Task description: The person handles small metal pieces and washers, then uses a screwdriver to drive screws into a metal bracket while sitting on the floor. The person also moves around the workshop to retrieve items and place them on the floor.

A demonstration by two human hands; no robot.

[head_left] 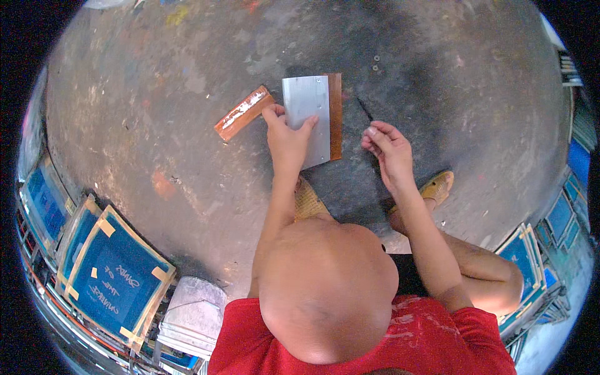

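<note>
My left hand (287, 134) is closed on the left edge of a flat silver metal plate (309, 94), thumb on top and the other fingers partly hidden. Along the plate's right side runs a brown strip (335, 119), and small screw or rivet spots show on the metal. To the left, a brown wood-like block (240, 119) with white patches lies at an angle close to my left fingers. Right of the plate and apart from it, my right hand (389, 150) pinches a thin dark rod (365, 110) that points up and left; its exact kind is unclear.
Two small round washer-like pieces (376, 62) lie on the stained grey floor (187, 75) beyond my right hand. Yellow footwear (437, 186) is near my hands. Blue framed screens (119, 275) and a white bucket (192, 312) stand lower left; more screens (522, 256) are at right.
</note>
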